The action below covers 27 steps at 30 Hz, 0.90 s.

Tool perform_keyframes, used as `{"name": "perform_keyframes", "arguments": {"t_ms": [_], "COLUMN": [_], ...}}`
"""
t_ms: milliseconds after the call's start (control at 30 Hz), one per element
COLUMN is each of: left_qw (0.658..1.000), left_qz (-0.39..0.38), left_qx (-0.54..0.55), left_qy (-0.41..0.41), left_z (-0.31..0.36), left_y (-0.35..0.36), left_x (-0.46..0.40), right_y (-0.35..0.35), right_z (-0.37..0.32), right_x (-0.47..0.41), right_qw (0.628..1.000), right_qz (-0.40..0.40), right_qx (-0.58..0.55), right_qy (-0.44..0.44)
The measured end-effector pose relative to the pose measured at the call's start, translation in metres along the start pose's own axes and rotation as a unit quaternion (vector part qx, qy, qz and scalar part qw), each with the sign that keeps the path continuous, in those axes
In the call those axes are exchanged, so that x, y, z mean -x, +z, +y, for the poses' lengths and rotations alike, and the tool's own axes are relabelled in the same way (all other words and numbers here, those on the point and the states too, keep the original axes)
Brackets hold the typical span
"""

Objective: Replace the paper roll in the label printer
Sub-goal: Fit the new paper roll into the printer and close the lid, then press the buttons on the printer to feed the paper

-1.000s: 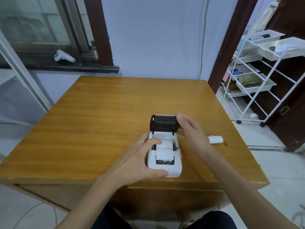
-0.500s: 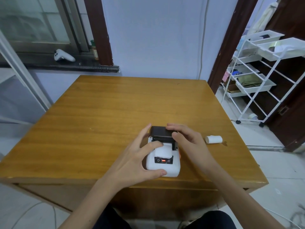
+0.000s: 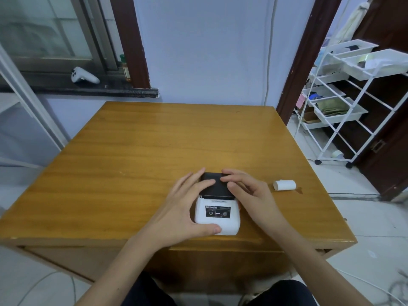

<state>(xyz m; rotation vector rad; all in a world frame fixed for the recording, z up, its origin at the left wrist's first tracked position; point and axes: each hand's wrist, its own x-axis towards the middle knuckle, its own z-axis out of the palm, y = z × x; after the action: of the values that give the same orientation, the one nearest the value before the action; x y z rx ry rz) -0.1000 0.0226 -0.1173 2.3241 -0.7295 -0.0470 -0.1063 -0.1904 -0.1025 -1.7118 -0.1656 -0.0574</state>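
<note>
Pale blue walls and a dark-framed window back a square wooden table (image 3: 154, 151), with a white wire trolley (image 3: 344, 102) of trays standing off to its right. On the stone sill rests a white handheld controller (image 3: 85, 76).

Near the table's front edge sits the small white label printer (image 3: 217, 219). Its black lid (image 3: 215, 186) lies down flat over the paper bay. A black panel on the white body carries the word "SUPVAN" above a power symbol; the smaller print beside it is too fine to read.

The left hand (image 3: 181, 208) cups the printer's left side, thumb along the front lower corner and fingers spread, their tips resting on the lid. The right hand (image 3: 251, 195) sits against the right side, fingers loosely bent and slightly apart, fingertips touching the lid's top.

A white paper roll (image 3: 284, 185) lies on its side on the table, to the right of the right hand and clear of it.
</note>
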Motion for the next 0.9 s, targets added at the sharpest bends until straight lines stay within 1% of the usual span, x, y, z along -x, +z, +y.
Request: {"name": "perform_keyframes", "arguments": {"t_ms": [100, 200, 300, 533, 600, 700, 767, 833, 900], "left_qw": [0.999, 0.997, 0.997, 0.995, 0.995, 0.994, 0.994, 0.995, 0.995], "left_qz": [-0.042, -0.066, -0.062, -0.075, -0.074, -0.058, -0.043, -0.025, -0.021], "left_qx": [-0.003, -0.030, -0.033, -0.046, -0.053, -0.057, -0.051, -0.040, -0.038], "left_qy": [-0.020, -0.039, -0.040, -0.038, -0.045, -0.074, -0.089, -0.092, -0.087], "left_z": [0.000, 0.000, -0.001, 0.001, 0.003, 0.005, 0.004, 0.002, 0.001], "left_y": [0.000, 0.001, 0.001, 0.000, 0.000, 0.003, 0.006, 0.006, 0.006], "left_x": [0.000, 0.000, -0.001, -0.002, -0.003, -0.007, -0.010, -0.012, -0.013], "right_y": [0.001, -0.002, -0.006, -0.010, -0.009, -0.002, -0.001, -0.003, -0.006], "right_z": [-0.001, -0.005, -0.005, -0.002, -0.001, 0.003, 0.003, 0.003, 0.005], "right_x": [0.000, 0.000, -0.001, -0.002, 0.000, 0.005, 0.008, 0.011, 0.013], "right_qw": [1.000, 0.998, 0.996, 0.994, 0.994, 0.995, 0.996, 0.996, 0.994], "right_qz": [-0.001, -0.018, -0.029, -0.060, -0.055, 0.000, 0.018, -0.016, -0.051], "right_qx": [-0.002, 0.009, 0.017, 0.041, 0.045, 0.077, 0.067, 0.055, 0.068], "right_qy": [0.017, 0.063, 0.084, 0.086, 0.087, 0.063, 0.061, 0.065, 0.066]}}
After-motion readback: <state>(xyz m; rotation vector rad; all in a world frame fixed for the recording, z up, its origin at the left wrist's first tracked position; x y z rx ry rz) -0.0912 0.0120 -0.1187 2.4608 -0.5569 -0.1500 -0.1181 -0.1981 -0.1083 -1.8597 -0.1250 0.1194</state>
